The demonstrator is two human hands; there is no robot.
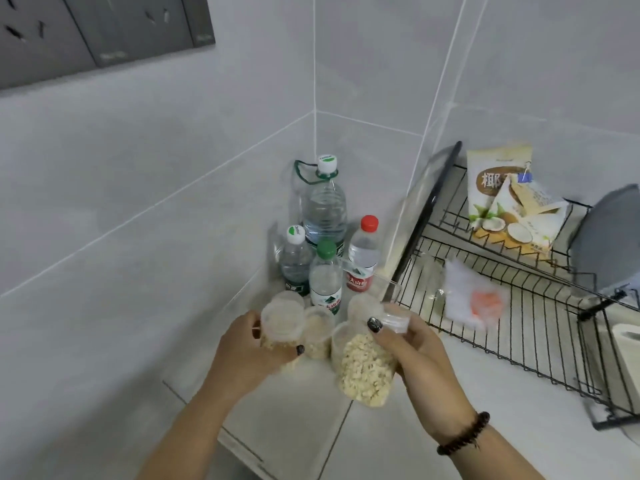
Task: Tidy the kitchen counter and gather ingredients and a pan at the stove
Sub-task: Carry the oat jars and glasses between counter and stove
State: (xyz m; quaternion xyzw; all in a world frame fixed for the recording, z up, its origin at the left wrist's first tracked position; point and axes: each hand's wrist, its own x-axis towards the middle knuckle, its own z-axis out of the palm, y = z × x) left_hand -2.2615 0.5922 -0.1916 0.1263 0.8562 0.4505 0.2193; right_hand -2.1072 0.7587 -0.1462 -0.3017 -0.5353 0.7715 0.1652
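Early on: left hand (249, 344) grips one jar (280, 327), right hand (412, 344) grips another jar (367, 368); bottles (325, 237) beyond untouched, no stove or pan visible.

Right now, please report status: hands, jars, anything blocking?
Left hand grips one jar. Right hand grips another jar. Water bottles crowd the corner behind.

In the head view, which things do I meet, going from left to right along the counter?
Left hand gripping a clear plastic jar → right hand holding a clear jar of pale pieces → black wire dish rack → grey round pan.
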